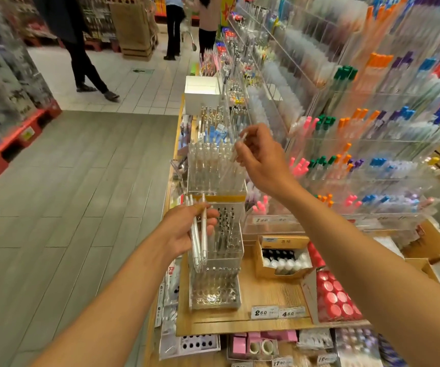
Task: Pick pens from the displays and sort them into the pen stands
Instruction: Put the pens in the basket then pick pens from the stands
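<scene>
My left hand (187, 231) grips a small bunch of clear white pens (199, 239), held upright beside a clear acrylic pen stand (229, 247) that holds dark-tipped pens. Below it sits another clear stand (215, 290) with rows of holes. My right hand (261, 157) is raised higher and pinches a single clear pen (238, 147) just above the right side of a taller clear stand (213, 168) filled with transparent pens. The pen is tilted, its lower end near the stand's top.
Tiered acrylic displays of coloured pens (346, 160) fill the right side. A box of bottles (283, 258) and red-capped items (335, 298) sit on the wooden shelf (266, 298). A white box (201, 92) stands farther back. People (81, 49) walk in the aisle at left.
</scene>
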Tool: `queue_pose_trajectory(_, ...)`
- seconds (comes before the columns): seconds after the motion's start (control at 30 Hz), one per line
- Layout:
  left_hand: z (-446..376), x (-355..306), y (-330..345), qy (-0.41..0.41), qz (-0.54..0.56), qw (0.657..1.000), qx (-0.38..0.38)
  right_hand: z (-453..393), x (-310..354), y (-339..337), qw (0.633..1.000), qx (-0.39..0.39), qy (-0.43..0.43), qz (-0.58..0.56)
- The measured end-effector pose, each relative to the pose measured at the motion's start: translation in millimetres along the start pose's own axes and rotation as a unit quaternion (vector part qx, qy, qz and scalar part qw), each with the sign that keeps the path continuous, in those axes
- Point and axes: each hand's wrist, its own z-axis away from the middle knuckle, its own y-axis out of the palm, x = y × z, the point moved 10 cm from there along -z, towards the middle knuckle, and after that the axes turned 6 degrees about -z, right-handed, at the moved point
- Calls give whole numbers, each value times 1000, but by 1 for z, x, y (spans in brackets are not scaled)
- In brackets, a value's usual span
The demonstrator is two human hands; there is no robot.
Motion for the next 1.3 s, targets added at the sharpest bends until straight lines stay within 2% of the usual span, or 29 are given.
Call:
queue_pose_trajectory(0.2,0,0,-5,1,5,1000,5,-10,0,21,997,37,-5,70)
queue_pose_trajectory(0.67,2,-5,-18,-2,0,1000,11,-18,-1,26,992,34,-24,120)
queue_pose_trajectory(0.8,5,-6,-22,2,-4,1000,5,-18,-1,32,989,56,-27,136)
queue_pose_trajectory(0.97,7,-6,-23,1,3,1000,0,-19,0,45,970,96,-47,220)
queue_pose_trajectory(1.1,9,-9,-21,1,8,1000,5,-28,-2,50,959,124,-28,251)
queue_pose_trajectory(1.3,11,-15,-18,7,5,1000,6,-31,-4,59,925,157,-22,344)
